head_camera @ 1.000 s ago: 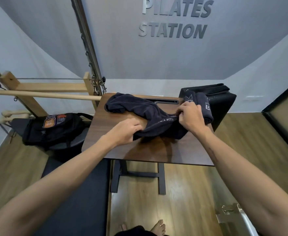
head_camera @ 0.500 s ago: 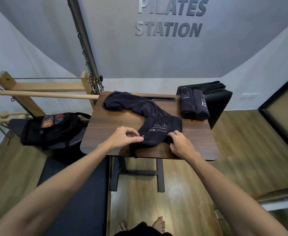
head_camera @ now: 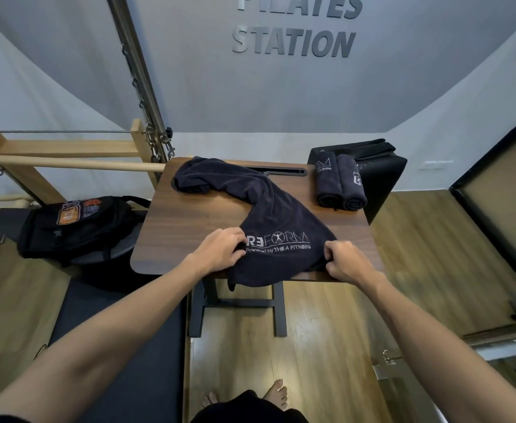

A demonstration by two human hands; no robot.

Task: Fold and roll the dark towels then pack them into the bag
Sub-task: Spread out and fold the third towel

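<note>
Towels first: one dark towel point(head_camera: 269, 221) lies unrolled across the brown table point(head_camera: 183, 227), its far end bunched near the back left corner, its near end spread flat at the front edge with white printed lettering facing up, and a corner hanging just over the table lip. Head view, only view available. Left hand point(head_camera: 220, 250) sits at the left edge of the spread end, fingers curled and pinching the cloth beside the lettering. Right hand point(head_camera: 346, 262) does the same at the right edge, fingers curled into the fabric near the table front. Both grips are narrow pinches on towel edges, not wide or flat. Judgement: hands are set apart on opposite edges so the near end can be pulled taut and squared, which a clean fold needs; the print facing up gives a reference for alignment. Two rolled towels point(head_camera: 340, 184) lie side by side, touching, at the back right of the table, rolled ends toward the camera. Just behind them, touching or nearly so, stands a black bag point(head_camera: 385, 175) at the table's far right corner; whether its top is open cannot be told. Placement of rolls next to that bag likely keeps packing short. A black backpack point(head_camera: 76, 227) with an orange patch rests on a dark bench left of the table, well apart from the towels. Judgement: folding stage for this towel, rolling not yet begun.
</note>
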